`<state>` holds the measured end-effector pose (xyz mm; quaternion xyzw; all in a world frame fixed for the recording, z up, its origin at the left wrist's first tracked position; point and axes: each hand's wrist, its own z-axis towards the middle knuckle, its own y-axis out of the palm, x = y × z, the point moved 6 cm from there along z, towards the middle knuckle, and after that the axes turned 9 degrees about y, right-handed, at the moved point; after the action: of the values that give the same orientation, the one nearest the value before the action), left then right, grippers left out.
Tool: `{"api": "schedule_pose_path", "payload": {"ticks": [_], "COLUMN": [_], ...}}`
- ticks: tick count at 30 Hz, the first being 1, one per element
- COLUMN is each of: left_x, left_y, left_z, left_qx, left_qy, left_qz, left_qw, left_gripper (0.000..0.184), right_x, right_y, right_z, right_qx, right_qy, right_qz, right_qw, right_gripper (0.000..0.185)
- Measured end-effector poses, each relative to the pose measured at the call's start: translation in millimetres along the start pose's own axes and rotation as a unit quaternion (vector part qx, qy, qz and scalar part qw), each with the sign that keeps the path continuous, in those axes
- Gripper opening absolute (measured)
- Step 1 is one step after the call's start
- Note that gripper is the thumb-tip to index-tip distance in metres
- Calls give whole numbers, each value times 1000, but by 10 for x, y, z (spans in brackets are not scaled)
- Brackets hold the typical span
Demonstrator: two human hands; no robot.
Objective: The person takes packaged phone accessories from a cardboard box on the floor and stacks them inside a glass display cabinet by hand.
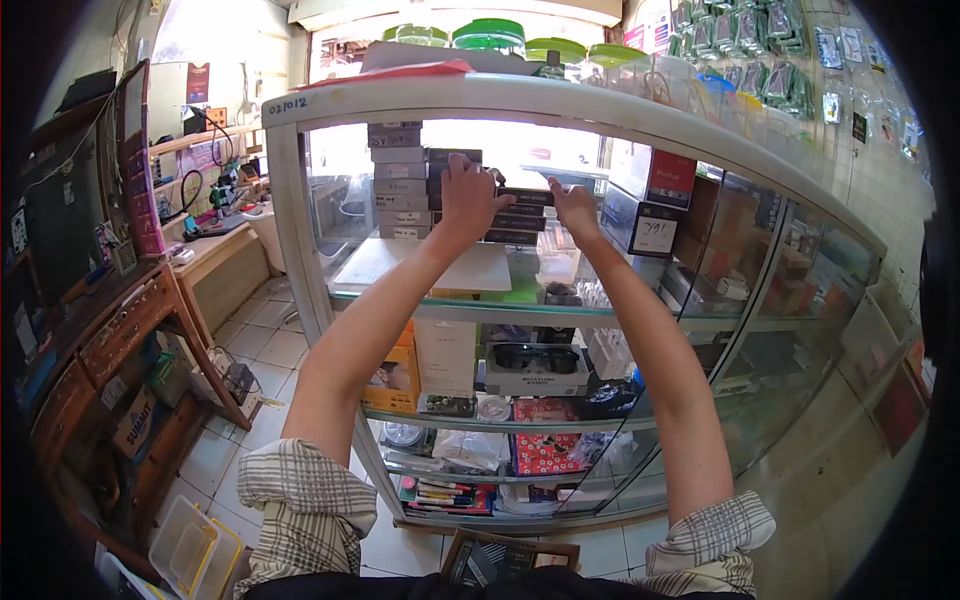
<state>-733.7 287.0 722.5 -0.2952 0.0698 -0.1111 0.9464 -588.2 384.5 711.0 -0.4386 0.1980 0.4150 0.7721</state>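
Both my arms reach into the upper shelf of a glass cabinet (290,200). My left hand (466,200) is on the dark boxes (440,158) beside a tall stack of grey-white boxes (400,187), its fingers bent over them. My right hand (575,210) is closed at the right end of the top box (526,196) of a short dark stack (513,224). The left thumb reaches toward that box's left end. Under the stacks lies a flat white box (480,268).
A red box (670,180) and a box with a white label (653,235) stand right on the shelf. Boxed sunglasses (537,370) sit below. Green-lidded jars (488,36) top the cabinet. A wooden desk (110,320) stands left; an open box (510,558) lies on the floor.
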Motion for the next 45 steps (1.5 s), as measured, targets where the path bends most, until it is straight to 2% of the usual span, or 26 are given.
{"api": "schedule_pose_path", "payload": {"ticks": [2,3,5,8,9,10,11,13,17,21,26,29,30,31,32,33,35,37,39,41,43,44,45], "left_x": [34,-12,93,53,55,47,34,38,21,-8,14,23,15,19,18,17,108,208,447,725,1121,1249,1378], "left_y": [17,85,197,252,248,250,248,242,261,302,299,319,352,361,360,341,174,-100,-341,-582,-809,-705,-632], "left_z": [-1,21,15,12,11,15,21,27,36,42,-16,3,8,-3,-14,-21,-98,-225,-478,-886,-1422,-1705,-2049], "left_qx": [69,69,113,75,75,65,55,54,56,59,106,70,47,44,42,42,5,62,64,109,217,206,251], "left_qy": [42,43,204,200,199,192,184,178,178,172,215,190,184,185,185,186,176,124,104,70,82,81,105], "left_qz": [125,124,151,159,158,151,146,153,152,158,134,131,145,141,159,179,158,115,57,-14,-77,-86,-173], "left_qw": [989,989,961,964,964,967,970,971,971,971,961,970,971,971,969,965,971,984,991,991,970,971,947], "left_gripper": [38,38,37,35,35,34,33,34,34,37,43,44,52,52,57,62,68,68,66,60,40,40,34], "right_x": [-36,-72,-84,42,117,155,149,13,-15,-64,-1,-34,-101,-131,-120,-77,127,-73,-325,-360,-307,-179,-15], "right_y": [93,115,140,255,354,461,466,581,571,598,629,614,603,591,529,576,556,168,-336,-564,-747,-764,-742], "right_z": [34,30,46,168,131,91,92,-17,-14,-11,13,-22,-28,-78,-116,-31,314,-85,-704,-1254,-2046,-2422,-2764], "right_qx": [29,57,38,-20,-88,-152,-154,-304,-293,-331,-357,-376,-381,-387,-357,-356,-170,-136,-71,-17,53,77,97], "right_qy": [-9,-18,-26,17,79,136,136,160,177,180,164,146,137,129,120,120,74,70,60,-70,-157,-187,-210], "right_qz": [-26,-52,-49,-60,124,303,303,434,422,438,453,449,448,446,437,438,340,334,320,339,311,296,279], "right_qw": [999,997,998,998,985,931,931,833,840,816,800,798,797,797,816,817,922,930,943,938,936,934,932], "right_gripper": [55,55,56,57,57,56,56,52,50,50,53,56,57,59,68,68,72,71,68,49,35,31,27]}}
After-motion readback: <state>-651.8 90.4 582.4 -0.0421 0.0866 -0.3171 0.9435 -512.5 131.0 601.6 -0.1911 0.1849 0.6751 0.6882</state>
